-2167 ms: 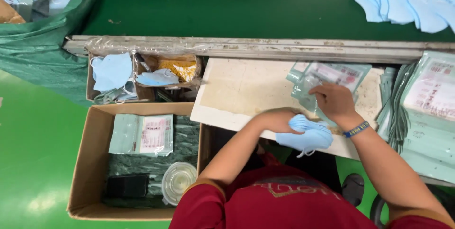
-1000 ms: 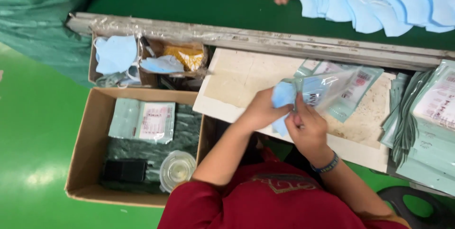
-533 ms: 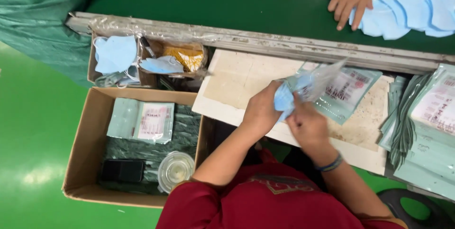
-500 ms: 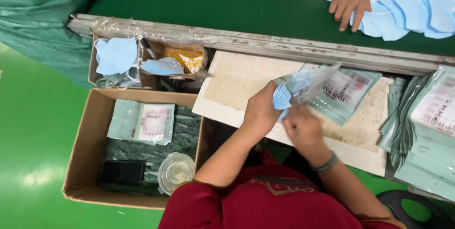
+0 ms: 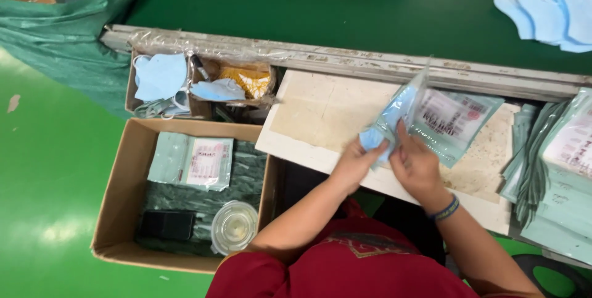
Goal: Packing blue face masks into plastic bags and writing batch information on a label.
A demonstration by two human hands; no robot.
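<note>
near the middle of the frame, the left hand point(image 5: 354, 162) pinches the lower end of a blue mask point(image 5: 385, 126), its fingers closed on it. the right hand point(image 5: 418, 165) sits just beside it, its fingers closed on the edge of a clear pouch point(image 5: 445, 120). mask and pouch are both lifted a little above the pale board point(image 5: 320, 113) on the counter. most of the mask looks to be inside the pouch already, with only its lower end showing at the opening by the left fingers, so the packing of this piece seems nearly done; pushing in the last bit and closing the pouch look to be what is left.

at the right edge lies a stack of filled pouches point(image 5: 564, 181), which suggests many are finished. in the upper right, on the green belt point(image 5: 308, 8), loose masks point(image 5: 549, 14) wait unpacked. at the lower left a cardboard box point(image 5: 123, 193) holds one packed pouch point(image 5: 192, 161), a dark flat object and a round clear lid. a small tray point(image 5: 131, 85) above it holds a few more masks.
</note>
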